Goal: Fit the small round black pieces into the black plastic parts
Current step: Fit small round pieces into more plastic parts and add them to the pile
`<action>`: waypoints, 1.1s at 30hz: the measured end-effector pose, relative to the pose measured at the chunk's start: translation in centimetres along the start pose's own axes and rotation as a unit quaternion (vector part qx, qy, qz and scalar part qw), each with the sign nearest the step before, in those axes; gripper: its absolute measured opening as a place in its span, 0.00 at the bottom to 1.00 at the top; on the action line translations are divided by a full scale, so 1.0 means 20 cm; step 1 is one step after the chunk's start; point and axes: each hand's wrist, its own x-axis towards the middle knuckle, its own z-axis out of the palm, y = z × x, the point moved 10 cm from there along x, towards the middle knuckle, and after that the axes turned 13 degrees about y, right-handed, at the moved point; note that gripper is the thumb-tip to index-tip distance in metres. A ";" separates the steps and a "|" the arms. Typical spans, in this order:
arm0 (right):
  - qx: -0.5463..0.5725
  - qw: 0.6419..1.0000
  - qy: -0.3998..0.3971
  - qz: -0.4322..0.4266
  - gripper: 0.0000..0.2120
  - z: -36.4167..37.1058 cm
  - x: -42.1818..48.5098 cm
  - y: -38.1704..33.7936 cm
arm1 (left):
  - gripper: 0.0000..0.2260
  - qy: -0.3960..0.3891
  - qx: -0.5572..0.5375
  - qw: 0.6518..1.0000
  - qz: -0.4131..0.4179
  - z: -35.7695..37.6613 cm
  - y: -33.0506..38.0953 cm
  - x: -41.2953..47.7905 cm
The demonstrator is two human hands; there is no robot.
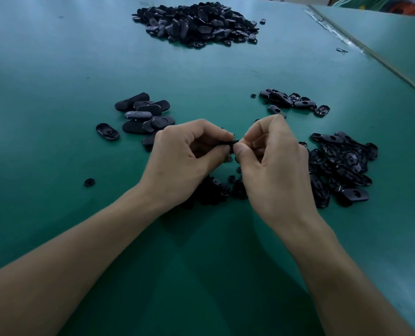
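Observation:
My left hand (pixel 184 161) and my right hand (pixel 272 163) meet above the green table, both pinching one black plastic part (pixel 231 142) between thumbs and fingertips; only its edge shows. Whether a small round piece sits in it is hidden by my fingers. Small round black pieces (pixel 216 187) lie in a heap under my wrists, and one round piece (pixel 89 182) lies alone at the left. A group of oval black parts (pixel 143 115) lies beyond my left hand. Another heap of oval parts (pixel 342 166), hollow side up, lies to the right of my right hand.
A large pile of black parts (pixel 196 23) sits at the far middle of the green table (pixel 56 93). A small cluster of parts (pixel 291 100) lies at the right middle. A taped seam (pixel 361 49) runs diagonally along the table's right side.

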 end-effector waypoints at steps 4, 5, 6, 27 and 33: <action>0.013 1.000 0.009 0.009 0.14 0.00 0.00 0.00 | 0.11 -0.004 -0.029 0.999 -0.020 0.00 -0.02 0.01; 0.012 1.000 0.014 0.007 0.14 0.00 0.00 0.00 | 0.12 -0.006 -0.033 0.999 -0.023 0.00 -0.02 0.01; 0.008 1.000 0.021 0.005 0.15 0.00 0.00 -0.01 | 0.12 -0.007 -0.035 0.999 -0.023 0.00 -0.02 0.01; 0.037 0.999 0.031 -0.016 0.08 0.01 -0.03 -0.01 | 0.10 0.034 -0.093 0.992 -0.079 -0.04 -0.07 0.02; 0.027 0.999 0.035 -0.023 0.09 0.01 -0.02 -0.03 | 0.09 0.024 -0.089 0.993 -0.071 -0.02 -0.06 0.02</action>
